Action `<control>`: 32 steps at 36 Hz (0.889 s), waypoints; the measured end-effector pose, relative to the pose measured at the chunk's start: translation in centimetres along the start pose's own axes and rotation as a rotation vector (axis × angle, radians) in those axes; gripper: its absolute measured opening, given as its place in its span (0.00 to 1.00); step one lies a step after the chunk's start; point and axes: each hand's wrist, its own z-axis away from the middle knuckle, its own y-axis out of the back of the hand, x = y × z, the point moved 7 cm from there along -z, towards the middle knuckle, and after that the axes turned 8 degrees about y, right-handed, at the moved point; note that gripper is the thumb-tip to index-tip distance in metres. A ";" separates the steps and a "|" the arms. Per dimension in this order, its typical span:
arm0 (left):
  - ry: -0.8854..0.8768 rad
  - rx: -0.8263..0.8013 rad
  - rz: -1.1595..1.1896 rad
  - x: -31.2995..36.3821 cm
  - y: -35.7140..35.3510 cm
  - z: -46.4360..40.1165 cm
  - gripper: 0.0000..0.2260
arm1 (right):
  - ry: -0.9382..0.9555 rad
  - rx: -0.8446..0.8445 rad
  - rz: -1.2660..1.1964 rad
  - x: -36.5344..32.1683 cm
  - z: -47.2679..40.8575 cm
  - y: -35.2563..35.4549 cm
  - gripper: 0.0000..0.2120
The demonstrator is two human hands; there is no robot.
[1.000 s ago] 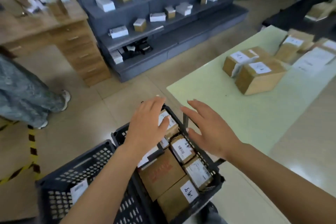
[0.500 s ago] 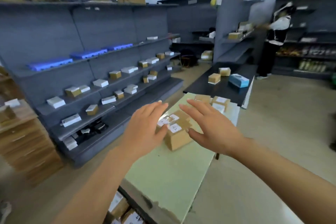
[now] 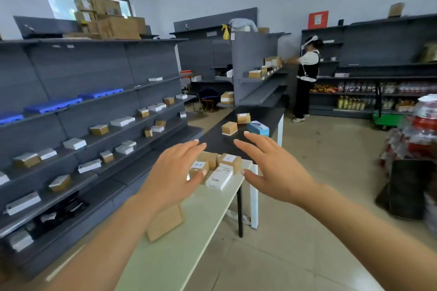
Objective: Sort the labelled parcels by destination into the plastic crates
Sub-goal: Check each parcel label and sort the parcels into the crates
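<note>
While the parcels [image 3: 214,168] are sitting grouped on the pale green table [image 3: 179,250], the left hand [image 3: 172,172] and right hand [image 3: 275,170] are hovering above them, fingers spread, gripping nothing.

- Grey shelving [image 3: 99,111] along the left holds small boxes.
- A person [image 3: 306,78] stands at far shelves.
- A blue tissue box [image 3: 258,128] sits on a dark table [image 3: 264,113].

The left grip [image 3: 173,173] covers part of a brown box [image 3: 165,222] on the counter [image 3: 189,243] and part of the far parcels [image 3: 218,168]. Their labels are too small to read. Red packs [image 3: 419,134] at the right edge are blurred and cut off. No crates show.
</note>
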 end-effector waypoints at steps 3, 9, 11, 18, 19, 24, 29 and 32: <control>-0.003 -0.025 0.009 1.5 -1.7 -2.4 0.27 | -0.015 0.005 0.017 3.4 0.0 -0.4 0.31; -0.037 -0.084 -0.021 2.7 -7.6 -8.7 0.27 | -0.082 -0.078 0.002 11.2 -1.4 -3.6 0.30; -0.044 -0.118 -0.029 2.6 -9.8 -11.1 0.27 | -0.083 -0.105 0.011 13.4 -2.4 -4.7 0.30; -0.058 -0.187 0.017 3.5 -17.4 -21.5 0.29 | -0.130 -0.181 0.012 22.4 -7.3 -8.8 0.30; -0.068 -0.197 0.016 3.8 -18.4 -23.0 0.29 | -0.136 -0.197 0.013 23.7 -7.9 -9.3 0.30; -0.100 -0.218 0.014 6.1 -22.1 -29.9 0.28 | -0.139 -0.237 0.004 30.5 -10.6 -10.7 0.29; -0.070 -0.270 0.029 8.2 -26.1 -35.9 0.27 | -0.122 -0.215 -0.017 37.8 -13.0 -12.4 0.29; -0.027 -0.275 0.041 9.3 -28.5 -39.6 0.27 | -0.101 -0.251 -0.018 42.6 -14.7 -13.6 0.29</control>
